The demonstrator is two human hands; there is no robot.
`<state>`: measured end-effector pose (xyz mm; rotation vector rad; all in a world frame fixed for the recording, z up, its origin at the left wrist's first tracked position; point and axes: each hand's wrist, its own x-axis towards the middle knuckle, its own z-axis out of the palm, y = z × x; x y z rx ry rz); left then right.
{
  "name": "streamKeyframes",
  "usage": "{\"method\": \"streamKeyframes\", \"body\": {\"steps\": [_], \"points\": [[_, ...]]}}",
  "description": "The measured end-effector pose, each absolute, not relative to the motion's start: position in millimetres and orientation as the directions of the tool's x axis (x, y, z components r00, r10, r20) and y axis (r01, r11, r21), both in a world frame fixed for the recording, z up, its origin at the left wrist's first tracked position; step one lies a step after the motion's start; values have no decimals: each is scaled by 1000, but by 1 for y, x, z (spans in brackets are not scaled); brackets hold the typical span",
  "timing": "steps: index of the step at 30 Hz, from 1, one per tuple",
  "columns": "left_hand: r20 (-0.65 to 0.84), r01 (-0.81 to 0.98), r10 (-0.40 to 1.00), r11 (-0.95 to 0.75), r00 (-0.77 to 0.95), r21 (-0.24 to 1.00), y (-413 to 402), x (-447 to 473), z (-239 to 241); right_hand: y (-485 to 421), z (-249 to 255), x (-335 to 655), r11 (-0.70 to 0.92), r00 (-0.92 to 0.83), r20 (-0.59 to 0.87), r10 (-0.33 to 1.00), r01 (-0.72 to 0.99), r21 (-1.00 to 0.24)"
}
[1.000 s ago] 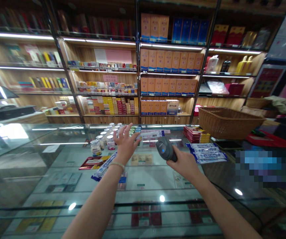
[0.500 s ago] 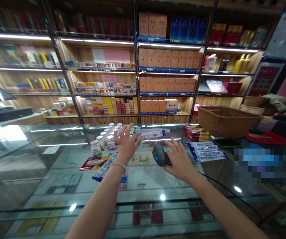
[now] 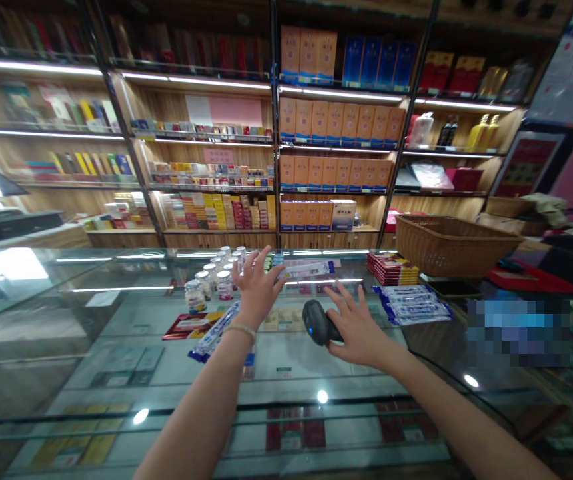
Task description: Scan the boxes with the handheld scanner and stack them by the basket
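Note:
My left hand [image 3: 258, 287] has its fingers spread over the glass counter. Its thumb is at the left end of a long blue-and-white packet [image 3: 309, 269]; I cannot tell whether they touch. A black barcode scanner [image 3: 315, 323] lies with its handle under my right hand [image 3: 359, 327], whose fingers are stretched apart rather than wrapped round it. Small lidded jars [image 3: 195, 297] stand in rows left of my left hand. Nearer me, another blue-and-white packet [image 3: 215, 333] lies partly behind my left wrist, over a red-and-yellow packet [image 3: 181, 325].
Right of my right hand lie several blue-and-white packets [image 3: 413, 305], with a stack of red-and-yellow packets [image 3: 392, 269] behind them. A wicker basket [image 3: 456, 247] stands at the back right. The scanner's cable [image 3: 459, 375] runs right. Shelves of boxes [image 3: 336, 173] line the wall.
The fingers of my right hand have spread wider and lifted off the scanner. The scanner's head has shifted slightly left and nearer me. My left hand is nearly still.

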<state>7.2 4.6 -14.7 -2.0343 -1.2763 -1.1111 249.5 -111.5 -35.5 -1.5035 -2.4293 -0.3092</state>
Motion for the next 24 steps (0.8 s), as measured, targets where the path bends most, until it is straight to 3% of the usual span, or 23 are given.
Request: {"method": "streamKeyframes", "body": {"steps": [5, 8, 13, 17, 24], "points": [[846, 891, 482, -454, 227, 19, 6, 8, -16, -99, -15, 281, 485, -470, 170, 866, 873, -56], [848, 890, 476, -456, 234, 10, 7, 8, -16, -83, 3, 298, 399, -366, 293, 883, 915, -59], [852, 889, 463, -458, 246, -8, 8, 8, -17, -56, 20, 297, 271, -269, 494, 827, 960, 68], [851, 883, 462, -470, 248, -1, 8, 8, -18, -38, 18, 286, 281, -312, 558, 769, 949, 144], [843, 888, 468, -459, 265, -24, 9, 9, -18, -25, -6, 285, 262, -277, 649, 709, 957, 122]]}}
